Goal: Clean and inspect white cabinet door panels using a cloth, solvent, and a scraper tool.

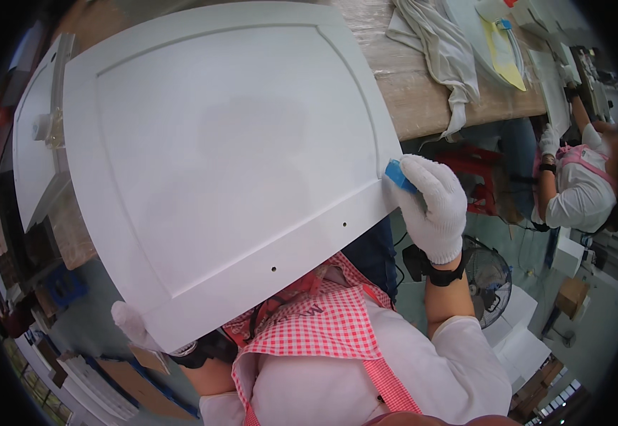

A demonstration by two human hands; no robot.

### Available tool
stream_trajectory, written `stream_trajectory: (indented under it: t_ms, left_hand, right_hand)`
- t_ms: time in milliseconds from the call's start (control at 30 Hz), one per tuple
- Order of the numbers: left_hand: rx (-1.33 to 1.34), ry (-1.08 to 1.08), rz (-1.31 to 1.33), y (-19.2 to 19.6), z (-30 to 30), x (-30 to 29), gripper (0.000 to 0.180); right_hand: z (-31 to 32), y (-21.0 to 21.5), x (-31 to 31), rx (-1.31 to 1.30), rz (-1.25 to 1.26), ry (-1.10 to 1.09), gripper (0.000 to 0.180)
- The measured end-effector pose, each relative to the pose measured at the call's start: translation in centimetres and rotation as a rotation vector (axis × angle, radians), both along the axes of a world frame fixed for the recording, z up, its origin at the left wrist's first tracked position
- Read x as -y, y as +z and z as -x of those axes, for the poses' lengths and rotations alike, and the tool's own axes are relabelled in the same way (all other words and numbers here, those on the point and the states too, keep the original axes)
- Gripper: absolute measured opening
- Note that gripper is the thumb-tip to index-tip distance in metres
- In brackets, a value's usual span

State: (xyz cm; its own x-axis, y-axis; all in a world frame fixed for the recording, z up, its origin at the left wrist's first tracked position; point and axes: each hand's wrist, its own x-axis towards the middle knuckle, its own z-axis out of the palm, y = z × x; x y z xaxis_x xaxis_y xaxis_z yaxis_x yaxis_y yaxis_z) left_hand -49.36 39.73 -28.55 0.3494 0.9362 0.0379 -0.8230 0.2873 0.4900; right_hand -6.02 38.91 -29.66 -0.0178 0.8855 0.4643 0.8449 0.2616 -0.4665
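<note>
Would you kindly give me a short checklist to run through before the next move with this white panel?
1. Blue block held in the right hand: ok, at the panel's right edge.
2. Left hand securely gripping the white panel: cannot tell; it is at the near left corner, partly hidden.
3. Both hands gloved: ok, white gloves on each.
4. Cloth away from the panel: ok, it lies apart on the table to the right.
5. Panel's underside free of damage: cannot tell, it is out of sight.
</note>
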Motion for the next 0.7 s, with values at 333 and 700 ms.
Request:
stream_trajectory:
  t_ms: [333,700]
  left_hand:
    - [-0.274,0.128,0.084,3.7,-7.3,-1.4,0.076]
    - [-0.407,0.192,0.11,5.4,-7.6,0.4,0.081]
  right_hand:
    - [-4.1,-4.1,3.5,-0.322,0.1,-0.1,0.039]
    - [-1.3,-2.0,3.9,-0.601,0.111,-0.166,0.039]
